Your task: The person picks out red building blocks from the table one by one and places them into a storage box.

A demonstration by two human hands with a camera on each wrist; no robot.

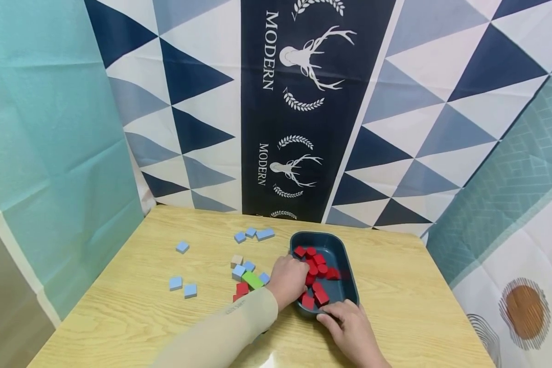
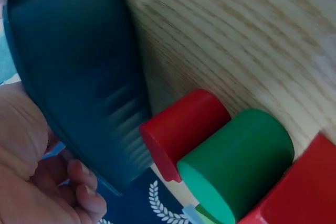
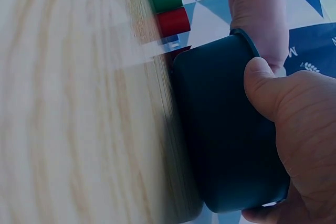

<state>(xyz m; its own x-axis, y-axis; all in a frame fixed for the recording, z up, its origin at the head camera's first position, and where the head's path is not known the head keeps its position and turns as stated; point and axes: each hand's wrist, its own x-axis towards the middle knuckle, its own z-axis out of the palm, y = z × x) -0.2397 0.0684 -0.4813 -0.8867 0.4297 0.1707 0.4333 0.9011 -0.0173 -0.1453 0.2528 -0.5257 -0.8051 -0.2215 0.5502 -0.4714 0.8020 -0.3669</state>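
A dark teal plastic box [image 1: 350, 276] stands on the table with several red blocks [image 1: 320, 294] inside. My right hand [image 1: 349, 324] grips its near right corner, the thumb [image 3: 261, 80] over the rim in the right wrist view. My left hand [image 1: 289, 280] reaches over the left rim, its fingers [image 2: 88, 200] loosely curled, and no block shows in them. One red block [image 1: 344, 274] inside the box is blurred. A red cylinder [image 2: 189, 124] and a green cylinder [image 2: 236, 166] lie just outside the box in the left wrist view.
Left of the box, a light green block [image 1: 253, 280], a plain wooden block [image 1: 236, 261] and a red block [image 1: 242, 289] sit among blue ones. More blue blocks [image 1: 190, 291] are scattered on the table [image 1: 133, 306]. My left forearm hides part of the near table. Patterned cloth [image 1: 202, 102] hangs behind.
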